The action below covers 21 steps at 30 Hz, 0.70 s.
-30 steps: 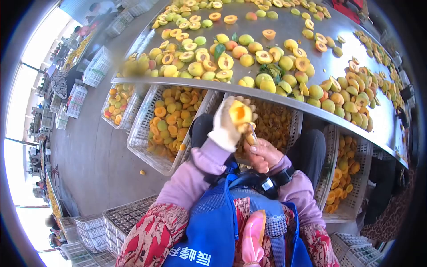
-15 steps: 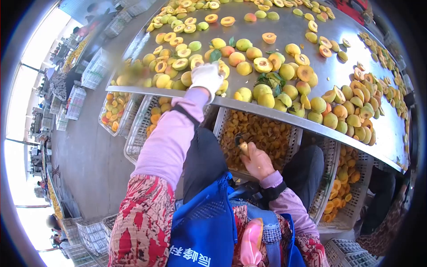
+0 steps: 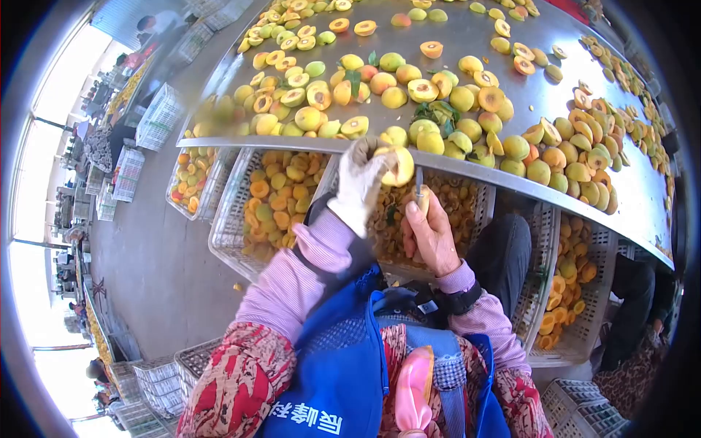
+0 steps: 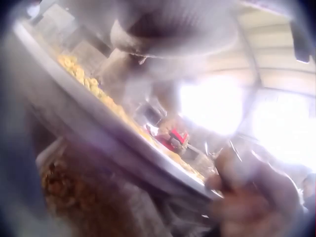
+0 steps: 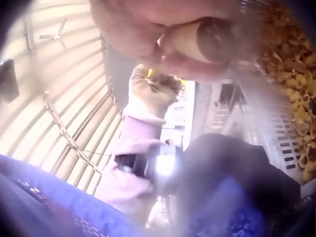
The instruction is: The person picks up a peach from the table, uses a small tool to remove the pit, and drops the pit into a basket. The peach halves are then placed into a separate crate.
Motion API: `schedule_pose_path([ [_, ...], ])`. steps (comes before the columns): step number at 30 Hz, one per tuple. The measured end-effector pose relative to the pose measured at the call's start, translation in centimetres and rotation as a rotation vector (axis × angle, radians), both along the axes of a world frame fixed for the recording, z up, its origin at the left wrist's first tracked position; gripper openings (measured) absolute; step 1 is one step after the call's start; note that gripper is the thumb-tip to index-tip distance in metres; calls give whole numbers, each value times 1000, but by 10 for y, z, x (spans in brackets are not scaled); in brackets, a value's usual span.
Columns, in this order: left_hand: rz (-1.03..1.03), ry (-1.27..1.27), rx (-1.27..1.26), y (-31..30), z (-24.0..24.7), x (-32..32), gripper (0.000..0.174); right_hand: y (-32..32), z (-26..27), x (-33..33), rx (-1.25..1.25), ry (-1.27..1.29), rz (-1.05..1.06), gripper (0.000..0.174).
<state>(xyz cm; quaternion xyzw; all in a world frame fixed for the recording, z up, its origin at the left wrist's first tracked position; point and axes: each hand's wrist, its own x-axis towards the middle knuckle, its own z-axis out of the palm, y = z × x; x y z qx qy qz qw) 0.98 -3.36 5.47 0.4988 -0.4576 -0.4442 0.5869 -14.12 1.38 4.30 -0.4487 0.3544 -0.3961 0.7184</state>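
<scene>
In the head view my gloved left hand (image 3: 359, 182) grips a yellow peach half (image 3: 399, 166), its cut face showing, just below the table's front edge. Close on its right, my bare right hand (image 3: 432, 235) holds a pitting knife (image 3: 423, 196) by its wooden handle, the metal blade pointing up beside the fruit. The right wrist view shows the handle (image 5: 182, 42) in the curled fingers, with the gloved hand beyond. Under both hands stands a crate of brownish pits and scraps (image 3: 387, 226). The left wrist view is blurred.
Many whole and halved peaches (image 3: 307, 117) lie on the metal table (image 3: 409, 44). Crates of peach halves stand below its edge, one at left (image 3: 219, 241) and another at right (image 3: 584, 343). My knees flank the middle crate. Stacked crates (image 3: 157, 383) stand at the lower left.
A second ago both hands worked together at a peach half. Then my left hand reached to the fruit on the table. It is now back near the knife with a peach half; the right hand has risen.
</scene>
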Motion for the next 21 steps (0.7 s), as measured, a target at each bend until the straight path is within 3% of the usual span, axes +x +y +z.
schedule_pose_path([
  [1, 47, 99, -1, 12, -8, -12, 25, 4, 3, 3, -21, -18, 11, 23],
  [3, 171, 649, 42, 21, -16, -34, 24, 11, -10, 8, 5, 38, 38, 26],
  [4, 160, 780, 135, 21, -26, -32, 21, 14, -18, 10, 22, 97, 62, 29],
  [5, 161, 782, 139, 24, -33, -27, 21, 12, -24, 8, 26, 98, 62, 29],
  [7, 147, 704, 319, 28, -37, -18, 23, 4, -31, -2, -121, 556, 270, 35],
  [8, 178, 755, 371, 27, -41, -16, 31, 6, -32, -2, -167, 647, 236, 37],
  [9, 175, 756, 377, 27, -42, -15, 31, 9, -31, 0, -161, 649, 234, 37],
  [11, 140, 862, 408, 27, -45, -13, 39, 16, -30, 5, -449, 682, 12, 35],
  [16, 139, 915, 466, 30, -42, -18, 42, 6, -31, 12, -473, 759, 50, 34],
  [19, 109, 750, 328, 30, -47, -24, 42, 0, -34, 10, -436, 746, 65, 34],
  [21, 129, 325, 98, 31, -55, -28, 43, -2, -37, 9, -418, 695, 45, 34],
])
